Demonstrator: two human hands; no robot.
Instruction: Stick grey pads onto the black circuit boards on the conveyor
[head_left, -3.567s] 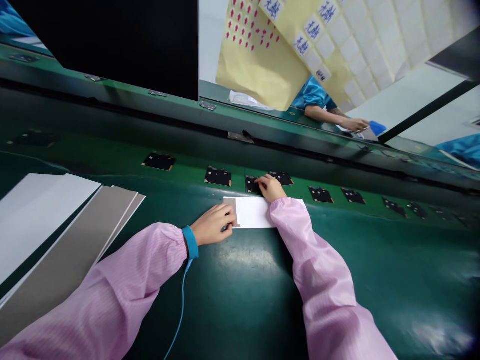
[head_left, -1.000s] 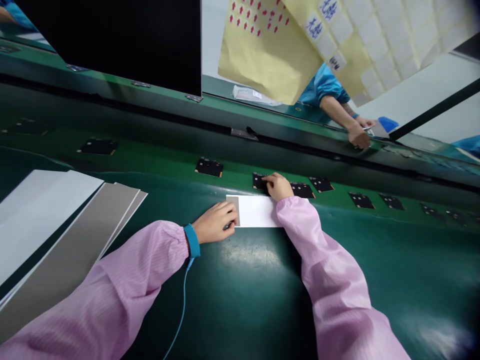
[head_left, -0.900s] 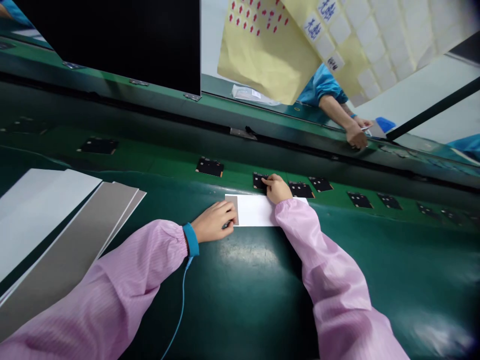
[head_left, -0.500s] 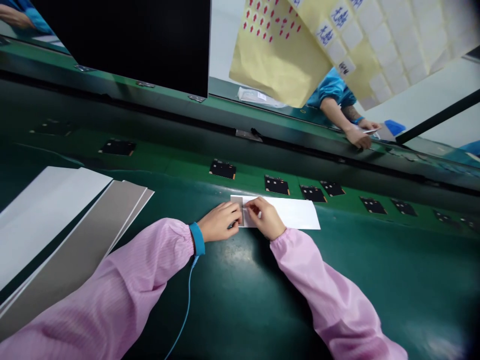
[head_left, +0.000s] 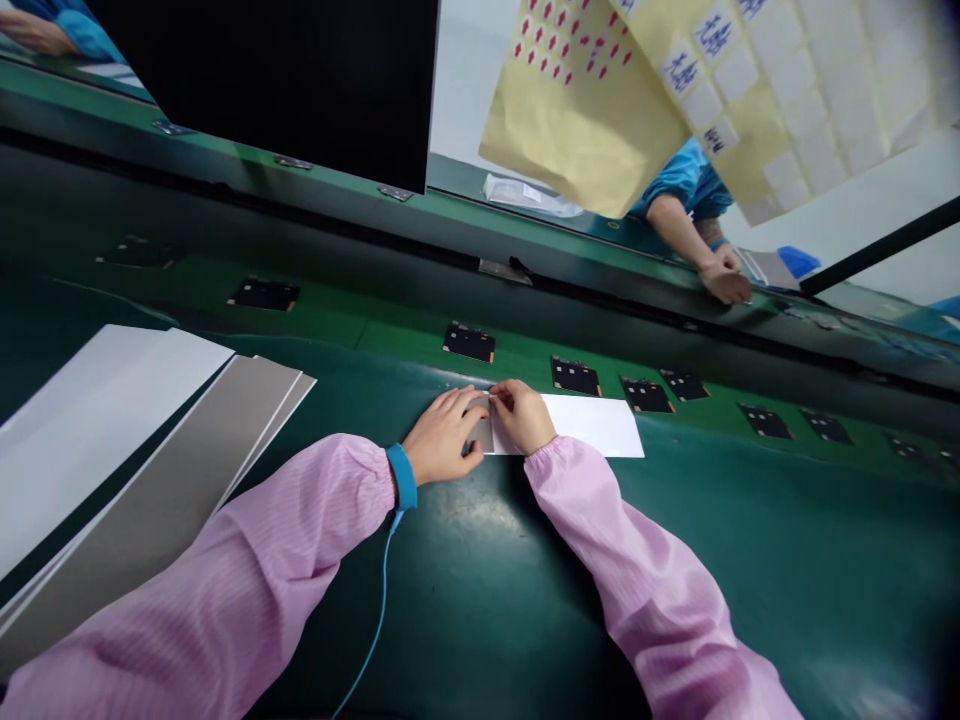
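A white sheet (head_left: pixel 592 425) with a grey strip (head_left: pixel 481 432) across its left end lies on the green work surface in front of me. My left hand (head_left: pixel 444 438) rests over that left end, fingers spread, with a blue wrist band and cord at the wrist. Beside it, my right hand (head_left: pixel 523 415) has its thumb and fingertips pinched together at the sheet's upper edge, by the grey strip's border. Whatever lies between those fingertips is too small to make out.
Larger white sheets (head_left: pixel 105 400) and grey sheets (head_left: pixel 187 450) lie at the left. Several black circuit boards (head_left: pixel 575 377) sit along the green ledge beyond. A dark panel (head_left: pixel 300 90) and yellow label sheets (head_left: pixel 585 120) hang above. Behind the partition are a co-worker's hands (head_left: pixel 724 278).
My left fingers have spread and shifted up toward the sheet's top edge. My right pinch has moved up along the strip's border. The co-worker's hands have moved too.
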